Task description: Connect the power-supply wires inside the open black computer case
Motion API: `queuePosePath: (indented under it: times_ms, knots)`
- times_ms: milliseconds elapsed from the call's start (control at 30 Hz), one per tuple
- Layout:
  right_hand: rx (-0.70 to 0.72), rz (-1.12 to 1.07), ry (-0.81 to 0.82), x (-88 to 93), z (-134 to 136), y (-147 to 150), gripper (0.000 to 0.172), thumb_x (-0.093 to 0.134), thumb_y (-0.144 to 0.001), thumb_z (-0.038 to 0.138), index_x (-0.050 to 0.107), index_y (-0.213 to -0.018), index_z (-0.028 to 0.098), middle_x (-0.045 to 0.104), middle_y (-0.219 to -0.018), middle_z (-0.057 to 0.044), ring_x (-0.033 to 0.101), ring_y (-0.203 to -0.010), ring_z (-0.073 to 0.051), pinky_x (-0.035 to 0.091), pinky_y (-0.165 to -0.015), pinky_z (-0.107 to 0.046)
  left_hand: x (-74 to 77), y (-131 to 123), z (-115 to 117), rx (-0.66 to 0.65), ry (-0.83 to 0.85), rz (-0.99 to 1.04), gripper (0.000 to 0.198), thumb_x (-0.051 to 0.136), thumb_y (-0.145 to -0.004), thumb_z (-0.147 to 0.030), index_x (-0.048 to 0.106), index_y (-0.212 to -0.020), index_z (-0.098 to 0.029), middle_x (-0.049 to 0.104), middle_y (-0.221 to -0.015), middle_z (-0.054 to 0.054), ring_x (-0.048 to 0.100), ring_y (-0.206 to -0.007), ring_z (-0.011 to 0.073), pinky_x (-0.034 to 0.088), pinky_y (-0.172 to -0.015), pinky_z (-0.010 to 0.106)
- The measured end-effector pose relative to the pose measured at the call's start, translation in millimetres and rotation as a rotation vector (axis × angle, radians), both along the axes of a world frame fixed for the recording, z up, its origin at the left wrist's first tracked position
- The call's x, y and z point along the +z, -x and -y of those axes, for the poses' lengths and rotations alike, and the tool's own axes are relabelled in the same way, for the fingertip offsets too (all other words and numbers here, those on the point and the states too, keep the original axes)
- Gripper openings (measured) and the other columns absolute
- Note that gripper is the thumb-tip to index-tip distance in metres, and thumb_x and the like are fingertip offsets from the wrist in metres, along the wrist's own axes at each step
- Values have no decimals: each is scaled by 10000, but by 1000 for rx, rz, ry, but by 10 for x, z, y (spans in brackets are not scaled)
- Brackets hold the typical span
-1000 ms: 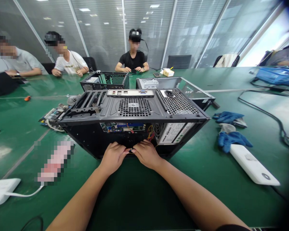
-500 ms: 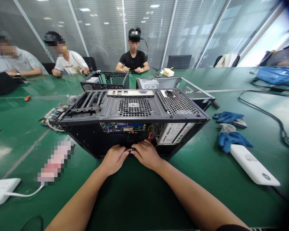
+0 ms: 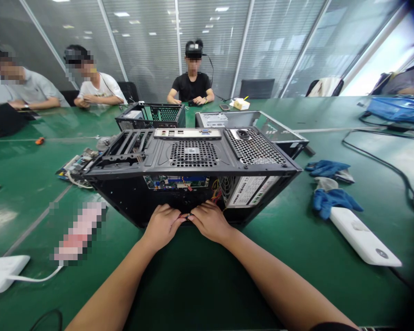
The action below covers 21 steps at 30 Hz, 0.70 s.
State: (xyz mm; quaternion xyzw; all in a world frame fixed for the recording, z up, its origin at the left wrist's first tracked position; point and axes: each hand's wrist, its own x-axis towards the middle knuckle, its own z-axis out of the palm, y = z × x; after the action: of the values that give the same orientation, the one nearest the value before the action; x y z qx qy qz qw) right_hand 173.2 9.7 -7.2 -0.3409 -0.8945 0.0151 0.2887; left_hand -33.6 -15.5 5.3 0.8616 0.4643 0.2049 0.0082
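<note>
A black computer case [image 3: 152,161] stands on the green table with its open side toward me. My left hand [image 3: 164,225] and my right hand [image 3: 209,222] meet at its near edge, both closed in a pinch on a thin bundle of coloured cables [image 3: 185,217]. Only a short stretch of red and dark wire shows between the fingertips; the rest is hidden. Inside the case, a motherboard [image 3: 175,182] sits behind my hands. At the right is a power supply [image 3: 253,192] with a white label, and red and yellow wires [image 3: 215,191] hang beside its fan.
Two more open cases, a black one [image 3: 152,115] and a grey one [image 3: 234,120], stand behind. Left lies a circuit board [image 3: 77,165]. Blue gloves [image 3: 333,200] and a white power bank [image 3: 364,236] lie right. Several people sit around the table [image 3: 348,151].
My hands stay pinched on the cables, with only a slight shift of the left-hand fingers. Across the table, a person in white has brought their hands together.
</note>
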Motion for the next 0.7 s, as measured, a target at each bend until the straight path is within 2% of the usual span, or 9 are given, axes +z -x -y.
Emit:
queuePosePath:
  times_ms: [267, 700]
  knots:
    - [11, -6, 16, 8, 0, -2, 291, 424, -978, 316, 590, -774, 191, 645, -686, -22, 565, -658, -158, 320, -697, -311, 10, -6, 5, 13, -32, -39, 376, 388, -986, -412, 565, -746, -183, 613, -693, 44, 489, -716, 192, 327, -670, 333]
    - [23, -47, -5, -21, 7, -18, 241, 440, -975, 340, 620, -927, 187, 688, -785, -40, 600, -710, -173, 362, -741, -322, -35, 5, 8, -71, 78, 49, 367, 345, -1000, -351, 506, -713, -188, 543, -647, 19, 487, -651, 171, 348, -644, 311]
